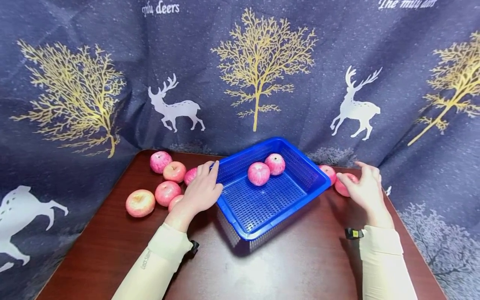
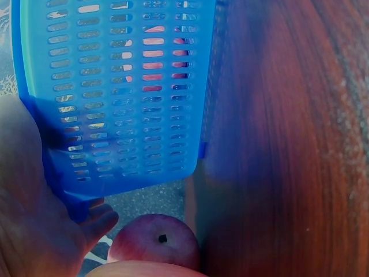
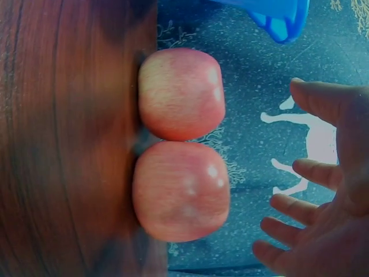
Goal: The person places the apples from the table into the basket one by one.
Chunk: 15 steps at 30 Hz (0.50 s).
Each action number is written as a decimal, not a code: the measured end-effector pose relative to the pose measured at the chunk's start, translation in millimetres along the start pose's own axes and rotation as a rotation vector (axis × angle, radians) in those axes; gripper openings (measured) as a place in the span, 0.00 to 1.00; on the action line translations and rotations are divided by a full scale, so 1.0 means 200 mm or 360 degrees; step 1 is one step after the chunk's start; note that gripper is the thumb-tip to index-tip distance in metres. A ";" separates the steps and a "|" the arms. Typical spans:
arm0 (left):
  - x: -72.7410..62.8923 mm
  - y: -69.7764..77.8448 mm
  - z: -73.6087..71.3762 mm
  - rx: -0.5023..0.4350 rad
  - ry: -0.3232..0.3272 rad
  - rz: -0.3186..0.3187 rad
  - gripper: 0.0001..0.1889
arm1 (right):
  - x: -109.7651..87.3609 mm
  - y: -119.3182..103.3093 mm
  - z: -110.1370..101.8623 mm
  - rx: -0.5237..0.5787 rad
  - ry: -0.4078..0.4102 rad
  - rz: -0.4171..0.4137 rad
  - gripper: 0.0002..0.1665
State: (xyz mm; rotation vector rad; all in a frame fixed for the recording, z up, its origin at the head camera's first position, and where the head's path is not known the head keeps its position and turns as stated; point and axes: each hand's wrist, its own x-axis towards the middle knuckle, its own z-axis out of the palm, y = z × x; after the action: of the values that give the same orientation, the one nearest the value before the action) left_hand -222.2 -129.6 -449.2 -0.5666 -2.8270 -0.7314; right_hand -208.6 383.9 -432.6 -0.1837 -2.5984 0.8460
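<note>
A blue plastic basket [image 1: 240, 231] with slotted walls stands at a slant over the table, holding two red apples, one in front [image 1: 258, 173] and one behind [image 1: 275, 164]. At its left rim, my left hand [image 1: 202, 189] grips the edge; in the left wrist view some fingers [image 2: 101, 222] show past the rim's corner. Right of the basket two more apples lie side by side, the inner one [image 3: 181, 95] and the outer one [image 3: 181, 190]. Beside the outer apple hovers my right hand [image 1: 367, 187], fingers spread and apart from it in the right wrist view.
Several apples, among them a yellowish one [image 1: 140, 203], lie on the left of the brown table [image 1: 108, 246]; my left hand partly hides some. A dark blue cloth [image 1: 232, 108] printed with deer and trees hangs behind the table's back edge.
</note>
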 end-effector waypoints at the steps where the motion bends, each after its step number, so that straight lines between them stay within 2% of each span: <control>1: 0.00 0.00 0.00 0.0000 0.0004 -0.0002 0.41 | 0.00 0.00 0.01 -0.0005 -0.0006 -0.0008 0.50; 8: -0.01 -0.02 -0.01 -0.0002 0.0013 0.0000 0.40 | 0.00 0.03 0.02 -0.0034 -0.0030 -0.0050 0.51; 15: 0.00 -0.01 -0.01 0.0013 0.0015 0.0006 0.40 | 0.00 0.06 0.05 -0.0098 -0.0115 -0.0078 0.54</control>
State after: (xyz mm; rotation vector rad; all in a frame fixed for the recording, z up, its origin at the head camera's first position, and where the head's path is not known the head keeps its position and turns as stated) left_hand -223.1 -132.1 -449.4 -0.5651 -2.8181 -0.7197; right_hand -213.3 388.3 -446.8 -0.1080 -2.6865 0.7694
